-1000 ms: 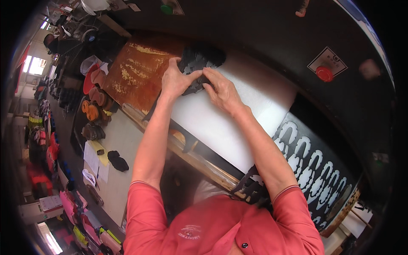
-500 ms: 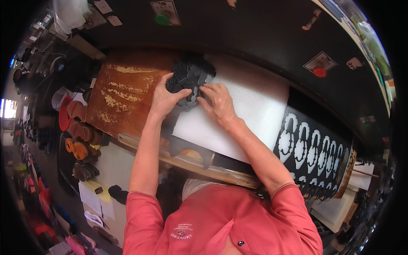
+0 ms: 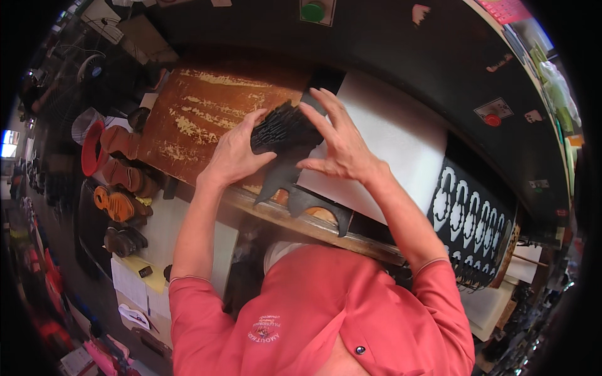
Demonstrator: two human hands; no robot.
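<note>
A stack of thin black cut pieces (image 3: 280, 130) stands with its layered edges facing up, over the seam between a worn brown board and a white sheet. My left hand (image 3: 233, 152) wraps its left side, fingers behind and thumb in front. On the right side my right hand (image 3: 347, 143) is spread wide, thumb apart from the fingers. Its fingertips are close to the stack; whether they touch it I cannot tell. Below the hands lies a black offcut (image 3: 282, 178) with curved cut edges, partly draped over the front edge of the work surface.
The scratched brown board (image 3: 200, 122) lies left, the white sheet (image 3: 398, 135) right. Further right is a black sheet with rows of white shapes (image 3: 461, 210). A dark machine beam (image 3: 401, 50) with a green button (image 3: 312, 10) crosses behind. Shoe forms (image 3: 128, 178) line the left.
The stack has been turned so that its layered edges show. My right hand has opened from bent fingers to a wide spread. The whole view has shifted somewhat.
</note>
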